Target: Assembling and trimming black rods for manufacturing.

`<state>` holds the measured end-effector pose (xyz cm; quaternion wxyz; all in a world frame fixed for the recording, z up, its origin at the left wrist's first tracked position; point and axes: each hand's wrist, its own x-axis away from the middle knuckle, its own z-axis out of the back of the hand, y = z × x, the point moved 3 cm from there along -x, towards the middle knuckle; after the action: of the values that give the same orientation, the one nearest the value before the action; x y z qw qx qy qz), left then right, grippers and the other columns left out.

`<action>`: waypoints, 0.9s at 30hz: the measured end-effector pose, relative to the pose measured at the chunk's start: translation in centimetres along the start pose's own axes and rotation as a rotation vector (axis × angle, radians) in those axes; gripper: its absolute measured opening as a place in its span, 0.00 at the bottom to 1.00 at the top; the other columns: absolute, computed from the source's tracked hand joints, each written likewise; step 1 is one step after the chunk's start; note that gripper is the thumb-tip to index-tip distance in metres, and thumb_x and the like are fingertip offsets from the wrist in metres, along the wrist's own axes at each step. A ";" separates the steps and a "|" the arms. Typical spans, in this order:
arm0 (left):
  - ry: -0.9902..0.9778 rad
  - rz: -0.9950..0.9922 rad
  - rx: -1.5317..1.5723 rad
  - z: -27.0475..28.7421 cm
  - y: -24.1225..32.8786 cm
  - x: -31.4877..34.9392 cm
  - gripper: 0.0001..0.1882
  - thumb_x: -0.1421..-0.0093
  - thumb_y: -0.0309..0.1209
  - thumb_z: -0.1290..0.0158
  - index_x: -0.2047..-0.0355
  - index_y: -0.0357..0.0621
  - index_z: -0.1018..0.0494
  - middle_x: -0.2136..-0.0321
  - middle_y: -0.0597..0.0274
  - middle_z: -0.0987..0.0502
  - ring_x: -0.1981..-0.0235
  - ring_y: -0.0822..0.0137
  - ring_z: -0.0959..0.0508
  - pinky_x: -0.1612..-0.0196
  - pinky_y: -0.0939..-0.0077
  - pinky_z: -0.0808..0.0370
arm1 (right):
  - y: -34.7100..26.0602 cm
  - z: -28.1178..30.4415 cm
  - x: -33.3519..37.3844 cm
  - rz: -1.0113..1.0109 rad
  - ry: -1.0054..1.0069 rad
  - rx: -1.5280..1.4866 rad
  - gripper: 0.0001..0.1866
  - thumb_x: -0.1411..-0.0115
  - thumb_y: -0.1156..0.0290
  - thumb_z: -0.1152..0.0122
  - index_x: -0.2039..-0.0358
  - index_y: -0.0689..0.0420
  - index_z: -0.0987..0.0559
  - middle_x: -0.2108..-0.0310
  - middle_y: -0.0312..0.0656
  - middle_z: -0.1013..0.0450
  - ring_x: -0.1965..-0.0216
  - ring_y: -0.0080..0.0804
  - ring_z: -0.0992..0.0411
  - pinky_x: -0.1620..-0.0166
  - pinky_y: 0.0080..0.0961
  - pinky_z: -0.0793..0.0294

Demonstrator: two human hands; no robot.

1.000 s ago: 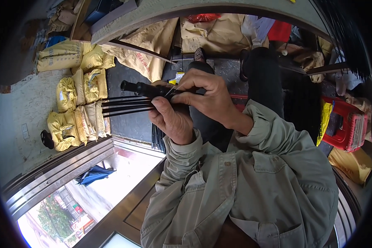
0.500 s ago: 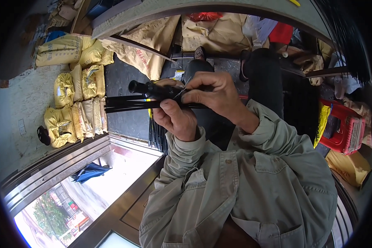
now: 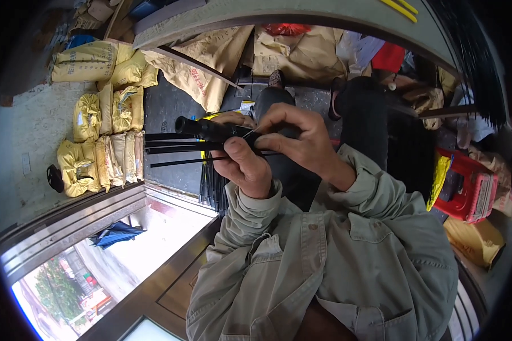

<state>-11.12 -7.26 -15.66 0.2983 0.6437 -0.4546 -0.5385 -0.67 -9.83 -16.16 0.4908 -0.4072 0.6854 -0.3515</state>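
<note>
1. The floor [image 3: 175, 111]: a dark grey surface that I see from above through the head camera, bent by the lens.
2. The shirt [image 3: 375, 273]: grey-green, long-sleeved, filling the lower middle of my view; both forearms reach forward from it.
3. The tabletop [image 3: 239, 14]: a pale surface along my upper edge, well beyond the hands.
4. The sacks [image 3: 128, 111]: yellow and tan, grouped at my left beside the wall.
5. The stool [image 3: 473, 172]: red, at my right, with a yellow packet near it.
6. The umbrella [image 3: 116, 234]: blue, on the bright ground past the sill at lower left.
7. The left hand [image 3: 247, 170]: curled around the tube and rods, thumb on the near side.
8. The right hand [image 3: 301, 136]: thumb and forefinger brought together on the strand, just beside the left thumb.
9. The rods [image 3: 176, 146]: thin, black, projecting leftward from the left hand; the nearest one slants apart from the others.
10. The tube [image 3: 207, 128]: black, held above the person's lap, its round end pointing left.
11. The strand [image 3: 250, 132]: fine and pale, between the two hands; I cannot tell how it is attached.
</note>
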 end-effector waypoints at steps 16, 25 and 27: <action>-0.093 -0.050 -0.207 -1.1 1.7 0.1 0.18 0.38 0.40 0.61 0.61 0.34 0.37 0.68 0.62 0.33 0.68 0.73 0.35 0.64 0.80 0.38 | -2.6 1.3 -1.9 0.168 -0.142 0.186 0.11 0.56 0.79 0.36 0.72 0.65 0.28 0.70 0.43 0.32 0.69 0.27 0.33 0.64 0.20 0.35; -0.167 -0.079 -0.205 -0.6 1.8 0.5 0.15 0.39 0.34 0.60 0.59 0.34 0.37 0.66 0.60 0.33 0.66 0.71 0.35 0.61 0.79 0.37 | -2.7 0.9 -1.4 0.269 -0.127 0.185 0.08 0.54 0.80 0.40 0.73 0.65 0.29 0.70 0.46 0.32 0.68 0.30 0.32 0.63 0.21 0.35; -0.167 -0.089 -0.174 -0.6 1.8 0.3 0.14 0.39 0.34 0.59 0.59 0.34 0.37 0.66 0.60 0.33 0.66 0.71 0.35 0.61 0.79 0.37 | -2.3 0.8 -1.2 0.302 -0.055 0.095 0.08 0.55 0.80 0.40 0.73 0.65 0.28 0.71 0.47 0.31 0.69 0.30 0.32 0.64 0.22 0.33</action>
<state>-11.05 -8.35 -14.05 0.2897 0.5879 -0.4004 -0.6404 0.85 -9.75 -13.83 0.5755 -0.2853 0.7077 -0.2944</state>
